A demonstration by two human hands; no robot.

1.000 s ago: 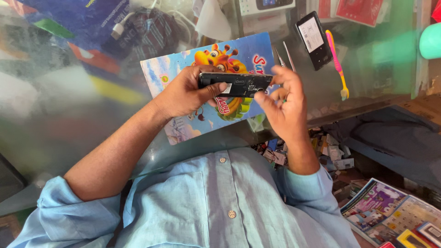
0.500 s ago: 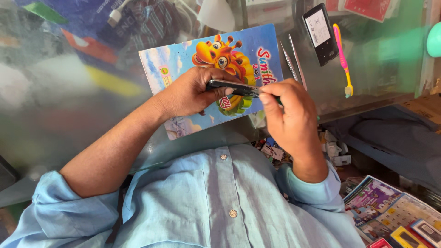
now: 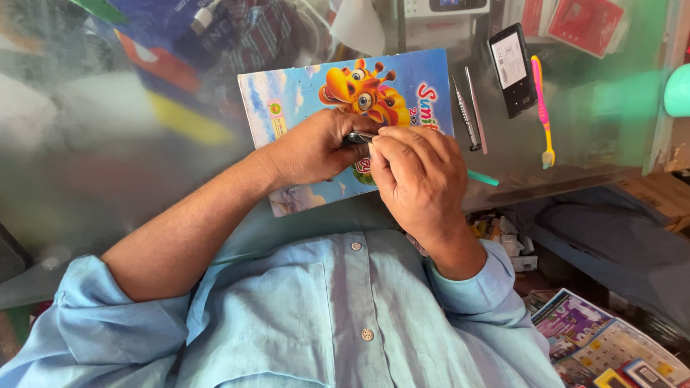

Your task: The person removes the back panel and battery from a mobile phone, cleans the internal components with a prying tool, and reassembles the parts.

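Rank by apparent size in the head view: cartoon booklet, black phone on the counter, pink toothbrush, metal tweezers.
1. cartoon booklet, by far the largest, though partly covered by the hands.
2. black phone and pink toothbrush: toothbrush longer, phone wider; too close to rank.
3. metal tweezers, thinnest.

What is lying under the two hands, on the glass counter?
Under the left hand and right hand, which grip a small dark device, lies a colourful cartoon booklet on the glass counter. The booklet's lower middle and most of the device are covered.
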